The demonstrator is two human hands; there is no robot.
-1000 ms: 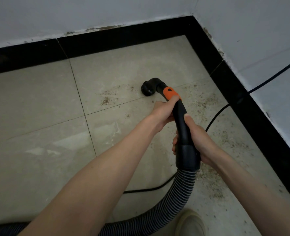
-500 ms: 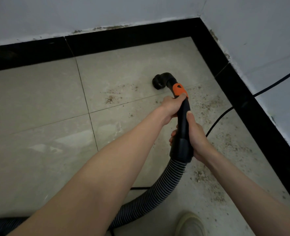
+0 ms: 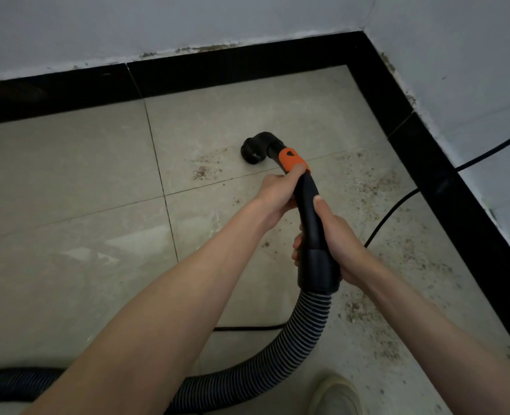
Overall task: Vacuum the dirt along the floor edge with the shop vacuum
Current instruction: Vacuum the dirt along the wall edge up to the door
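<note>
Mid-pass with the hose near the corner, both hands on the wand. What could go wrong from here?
1. The black power cord lies across the dirt by the right baseboard; the nozzle could snag it.
2. The ribbed hose loops beside the shoe, a possible trip.
3. The dirt clump left of the nozzle could be missed.

A bare indoor room corner, likely in a home or a unit being cleaned up. Large pale beige floor tiles (image 3: 68,181) meet a glossy black tile border (image 3: 247,73) that runs along the foot of two plain white walls (image 3: 158,22). The paint edge above the border is chipped and stained. Brown dirt (image 3: 376,187) is scattered over the tiles near the right wall, and a black power cord (image 3: 388,217) trails across the floor.
</note>
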